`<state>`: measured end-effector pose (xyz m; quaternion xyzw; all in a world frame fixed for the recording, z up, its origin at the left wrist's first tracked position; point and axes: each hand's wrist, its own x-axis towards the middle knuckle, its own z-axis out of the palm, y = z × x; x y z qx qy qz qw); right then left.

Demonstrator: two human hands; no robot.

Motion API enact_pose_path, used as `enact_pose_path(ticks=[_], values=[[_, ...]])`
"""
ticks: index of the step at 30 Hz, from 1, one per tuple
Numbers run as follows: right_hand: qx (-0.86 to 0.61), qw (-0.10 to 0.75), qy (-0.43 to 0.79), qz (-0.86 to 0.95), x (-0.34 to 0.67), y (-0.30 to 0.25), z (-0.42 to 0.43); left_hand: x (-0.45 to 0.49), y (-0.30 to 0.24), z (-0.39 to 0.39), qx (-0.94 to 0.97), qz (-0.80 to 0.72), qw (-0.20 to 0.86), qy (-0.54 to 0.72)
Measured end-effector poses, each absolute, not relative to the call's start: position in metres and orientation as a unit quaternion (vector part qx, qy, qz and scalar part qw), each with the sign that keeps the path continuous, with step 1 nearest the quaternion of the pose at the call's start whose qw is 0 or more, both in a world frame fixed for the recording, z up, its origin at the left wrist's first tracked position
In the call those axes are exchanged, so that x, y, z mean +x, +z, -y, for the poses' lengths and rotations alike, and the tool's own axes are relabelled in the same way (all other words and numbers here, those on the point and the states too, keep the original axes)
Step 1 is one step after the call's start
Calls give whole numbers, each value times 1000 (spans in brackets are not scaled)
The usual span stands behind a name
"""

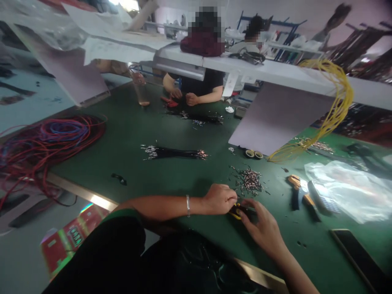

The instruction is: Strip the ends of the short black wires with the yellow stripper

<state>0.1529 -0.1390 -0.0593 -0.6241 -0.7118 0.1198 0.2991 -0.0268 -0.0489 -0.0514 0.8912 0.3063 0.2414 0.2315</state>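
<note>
Curling around a small yellow-and-black hand tool (235, 211), the person's right hand (260, 226) closes its fingers (249, 206) on the grip. The left hand (219, 199), with a silver bangle (188, 205) on its wrist, sits bunched just beside the tool's far end. Its fingers are bent inward, but I cannot tell whether they pinch anything. Most of the tool is hidden by the hands, so its exact kind is unclear. It shows glossy yellow with black parts, and it sits low over the green worktop (122, 134), near the edge closest to the person.

Just beyond the hands lies a scattered heap of small metal terminals (249, 181). Further off lie a bundle of black wires with shiny ends (173, 152) and a pair of orange-handled pliers (295, 190). A loop of yellow wire (337, 98) hangs from the white overhead shelf (260, 67). Across the worktop, a co-worker's hands (183, 96) work beside a red-handled tool (168, 102). A red-and-green printed carton (72, 237) sits on the floor, its lettering unreadable.
</note>
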Motion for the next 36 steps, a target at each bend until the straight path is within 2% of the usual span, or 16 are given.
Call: enact_pose_path(ticks=[6,10,15,19,21,24,28,30,33,36], values=[[-599,183,30,779,160,-84,152,-27,-44,52,863,-348,284,233],[-594,133,14,794,155,-79,148,-28,-37,53,831,-353,344,256],[-618,96,40,779,146,-62,144,-32,-26,54,754,-368,469,275],[-648,97,73,752,145,-57,143,-36,-19,51,716,-374,511,295],[-661,120,104,733,147,-57,142,-37,-17,47,692,-378,534,306],[-677,203,190,681,151,-54,142,-37,-12,39,644,-378,582,321],[-632,362,426,537,154,-35,143,-44,-1,25,574,-384,640,337],[-591,397,514,479,152,-22,142,-51,5,18,526,-398,669,343],[-523,485,558,424,144,-11,140,-60,12,12,492,-398,696,340],[-496,518,562,411,136,-14,139,-65,16,11,483,-396,709,327]])
